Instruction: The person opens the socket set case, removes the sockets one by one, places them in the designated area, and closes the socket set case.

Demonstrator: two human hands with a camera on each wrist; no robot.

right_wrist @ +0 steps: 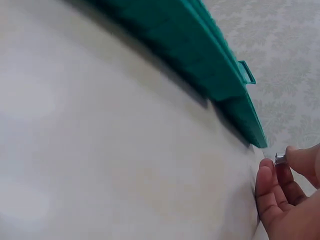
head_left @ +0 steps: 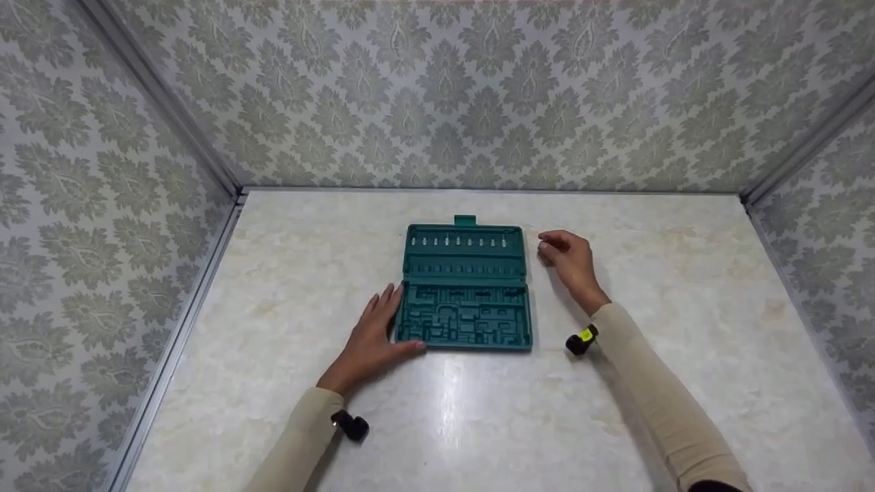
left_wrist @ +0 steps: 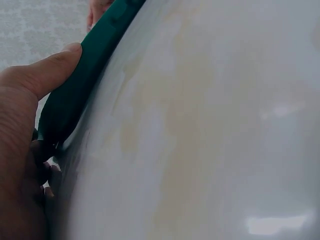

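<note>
A green plastic socket-set case [head_left: 465, 280] lies unfolded on the table, its moulded recesses facing up. One row of small silver pieces [head_left: 458, 241] stands in the far half; none show in the near half's recesses. My left hand [head_left: 372, 338] rests at the near left corner, fingers straight along the side and thumb [left_wrist: 67, 60] laid on the front edge. To the right of the far half is my right hand [head_left: 567, 260], apart from the case. Between thumb and finger it pinches a small shiny metal socket [right_wrist: 281, 158], largely covered by the fingertips.
The pale marbled table [head_left: 683, 273] extends on both sides of the case. Patterned wall panels [head_left: 444, 96] enclose the back and sides, with a metal rail [head_left: 178, 342] along the left edge. A latch tab [head_left: 465, 220] sticks out from the case's far edge.
</note>
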